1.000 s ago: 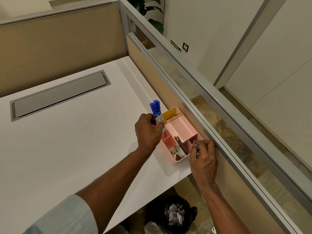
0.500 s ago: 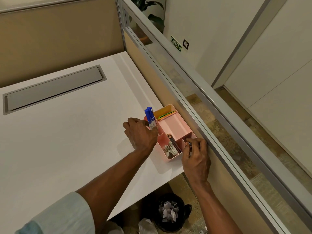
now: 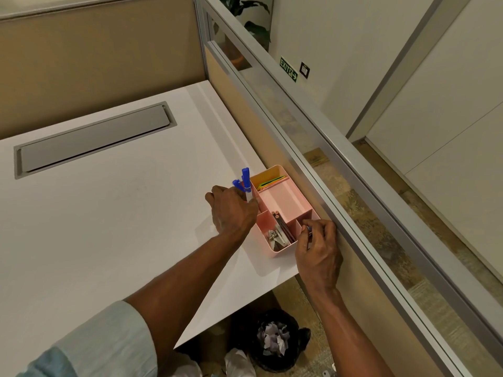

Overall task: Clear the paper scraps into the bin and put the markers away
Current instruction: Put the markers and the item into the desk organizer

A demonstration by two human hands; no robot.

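Note:
A pink desk organizer (image 3: pixel 283 198) sits at the desk's right edge against the partition. My left hand (image 3: pixel 232 212) is closed around several blue-capped markers (image 3: pixel 245 180), which stand upright at the organizer's left compartment with their caps above my fingers. My right hand (image 3: pixel 318 247) pinches the rim at the organizer's near right corner. Something small and dark shows at its fingertips, and I cannot tell what it is. Below the desk edge, a black bin (image 3: pixel 275 360) holds crumpled paper scraps (image 3: pixel 273 338).
The white desk (image 3: pixel 109 213) has a grey cable flap (image 3: pixel 92 138) at the back. A beige partition with a glass strip and metal rail (image 3: pixel 340 191) runs along the right. The organizer also holds pencils, clips and coloured notes. White bags lie beside the bin.
My left hand has sunk lower with the markers, which now sit deeper in the organizer's left compartment. My right hand has stayed at the near right corner.

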